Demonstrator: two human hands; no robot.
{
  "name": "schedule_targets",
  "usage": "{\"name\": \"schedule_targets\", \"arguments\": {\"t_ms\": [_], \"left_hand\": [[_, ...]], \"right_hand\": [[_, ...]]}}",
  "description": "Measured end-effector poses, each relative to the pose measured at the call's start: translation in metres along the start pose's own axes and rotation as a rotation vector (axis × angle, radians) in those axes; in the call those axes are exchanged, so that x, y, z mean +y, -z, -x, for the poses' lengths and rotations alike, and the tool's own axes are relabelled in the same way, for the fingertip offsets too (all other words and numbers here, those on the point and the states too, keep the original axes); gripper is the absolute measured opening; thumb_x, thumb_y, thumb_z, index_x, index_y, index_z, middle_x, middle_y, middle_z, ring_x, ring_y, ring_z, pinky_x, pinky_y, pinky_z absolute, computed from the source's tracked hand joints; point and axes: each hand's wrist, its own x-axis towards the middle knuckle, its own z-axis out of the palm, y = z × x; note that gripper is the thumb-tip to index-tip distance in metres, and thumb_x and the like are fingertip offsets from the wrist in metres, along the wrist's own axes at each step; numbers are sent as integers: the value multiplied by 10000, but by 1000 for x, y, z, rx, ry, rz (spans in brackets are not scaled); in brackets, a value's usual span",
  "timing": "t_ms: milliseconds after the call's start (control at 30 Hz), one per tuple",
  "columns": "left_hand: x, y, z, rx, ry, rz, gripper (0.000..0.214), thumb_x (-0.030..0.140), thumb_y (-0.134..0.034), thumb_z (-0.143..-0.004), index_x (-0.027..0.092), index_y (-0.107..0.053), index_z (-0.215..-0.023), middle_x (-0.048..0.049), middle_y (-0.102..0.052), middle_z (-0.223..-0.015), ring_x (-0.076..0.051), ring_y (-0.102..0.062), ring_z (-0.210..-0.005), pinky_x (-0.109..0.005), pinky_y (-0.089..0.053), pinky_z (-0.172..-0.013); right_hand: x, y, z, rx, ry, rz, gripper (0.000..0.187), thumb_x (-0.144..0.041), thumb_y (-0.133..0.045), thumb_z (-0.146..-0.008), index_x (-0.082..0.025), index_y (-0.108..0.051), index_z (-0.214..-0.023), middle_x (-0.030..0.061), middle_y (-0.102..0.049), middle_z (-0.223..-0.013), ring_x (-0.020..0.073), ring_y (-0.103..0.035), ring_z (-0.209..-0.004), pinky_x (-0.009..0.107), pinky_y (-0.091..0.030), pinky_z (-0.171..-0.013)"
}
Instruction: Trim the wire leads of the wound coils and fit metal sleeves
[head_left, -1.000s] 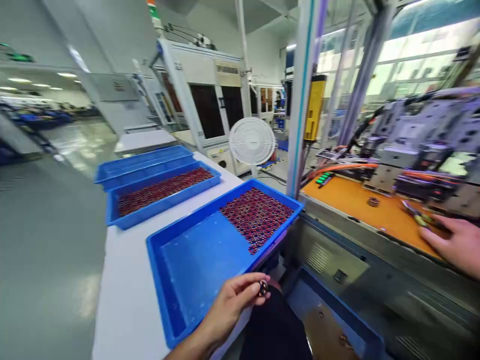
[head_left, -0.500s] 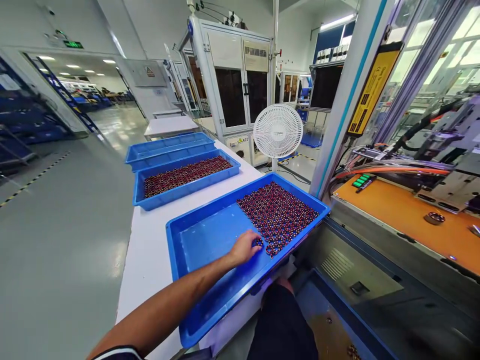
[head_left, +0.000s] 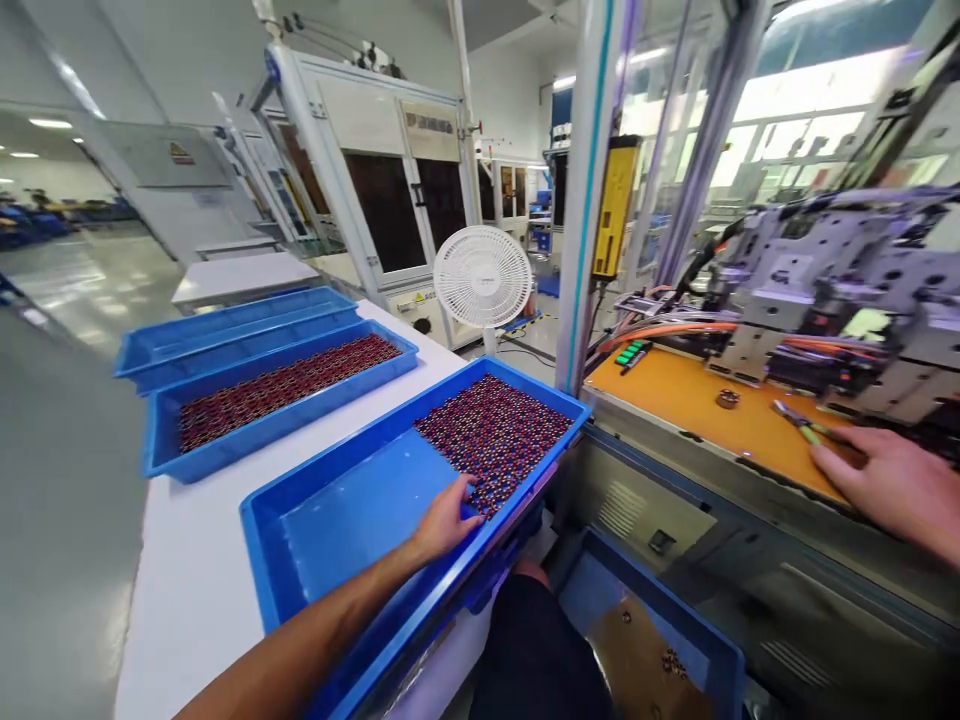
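Note:
My left hand (head_left: 447, 520) reaches into the big blue tray (head_left: 330, 470), at the near edge of many small ring-shaped parts (head_left: 495, 430) packed at its right end. They are dark red and copper coloured, like small wound stators. Thumb and fingers are apart; no part shows clearly between them. Over the orange bench top, my right hand (head_left: 889, 480) has its thumb and forefinger stretched toward the green-handled pliers (head_left: 796, 420). Its fingertips are at the handle ends, not wrapped round them. A single ring-shaped part (head_left: 727, 398) sits left of the pliers.
Further left, a blue tray (head_left: 161, 430) of similar parts and another blue tray (head_left: 232, 325) stand on the white table (head_left: 169, 560). A white fan (head_left: 484, 277) is behind. Machine heads (head_left: 787, 265) overhang the orange bench (head_left: 667, 385). Below is a blue bin (head_left: 720, 655) with several loose rings.
The view has turned right. My right hand has come into view by the pliers. My left hand, earlier at a ring just apart from the packed ones, is now against their edge.

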Motion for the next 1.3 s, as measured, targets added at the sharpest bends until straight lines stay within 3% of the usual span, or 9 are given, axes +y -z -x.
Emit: {"name": "schedule_targets", "arguments": {"t_ms": [133, 267, 367, 467, 633, 800, 1033, 1200, 1300], "left_hand": [[37, 29, -8, 91, -86, -24, 552, 137, -751, -648, 164, -585, -1173, -109, -703, -1033, -357, -682, -1005, -499, -516, -912], [129, 45, -43, 175, -298, 39, 492, 225, -651, -805, 189, -534, -1281, -144, -610, -1299, -356, -541, -1257, -515, -377, -1089], [221, 23, -73, 111, -454, 119, 511, 232, -731, -783, 206, -569, -1267, -103, -653, -1246, -288, -579, -1207, -428, -421, -1076], [301, -16, -100, 42, -490, 198, 382, 288, -654, -888, 164, -581, -1242, -96, -661, -1190, -257, -641, -1075, -490, -508, -950], [369, -53, -131, 20, -396, 385, 345, 307, -608, -926, 165, -577, -1238, -102, -623, -1240, -246, -645, -1046, -464, -555, -873], [367, -49, -115, -36, -358, 615, 341, 284, -612, -923, 162, -571, -1239, -95, -638, -1196, -230, -661, -987, -441, -571, -834], [297, -38, 4, -159, -368, 956, 595, 98, -715, -720, 158, -458, -1253, -99, -714, -1046, -183, -715, -905, -353, -571, -865], [252, -35, 83, -167, -444, 1067, 558, 93, -775, -693, 225, -551, -1187, -57, -737, -1005, -158, -709, -855, -274, -586, -790], [235, -33, 107, -66, -615, 1010, 588, 31, -722, -759, 321, -563, -1245, -13, -729, -1041, -128, -699, -900, -221, -571, -813]], "right_hand": [[-17, 8, 5, -76, 13, 84, 266, -306, -581, -913, -97, -707, -1016, 186, -696, -1086, 256, -642, -1004, 366, -463, -891], [-20, 8, 5, -108, -10, 128, 241, -343, -602, -949, -147, -636, -1085, 77, -652, -1141, 215, -623, -1049, 436, -500, -937], [-22, 11, 7, -121, -24, 128, 244, -340, -594, -960, -149, -628, -1108, 80, -639, -1159, 215, -626, -1044, 433, -523, -916], [-25, 16, 9, -121, -27, 114, 245, -334, -591, -964, -154, -623, -1128, 81, -634, -1168, 213, -628, -1037, 428, -533, -905], [-28, 22, 13, -105, -24, 90, 261, -331, -593, -963, -153, -613, -1152, 84, -627, -1184, 217, -627, -1042, 429, -537, -900], [-27, 21, 15, -81, -24, 24, 272, -333, -598, -960, -154, -608, -1165, 85, -621, -1194, 221, -625, -1047, 434, -536, -900], [-34, 29, 16, 50, 26, -175, 271, -320, -603, -955, -159, -607, -1173, 91, -612, -1227, 234, -610, -1093, 463, -513, -945], [-76, 75, 81, 119, 262, -380, 317, -305, -547, -971, -126, -581, -1231, 145, -619, -1252, 235, -578, -1172, 396, -477, -1029], [-106, 109, 137, 35, 591, -510, 278, -311, -554, -971, -156, -601, -1197, 111, -656, -1193, 218, -601, -1112, 343, -501, -971]]}}
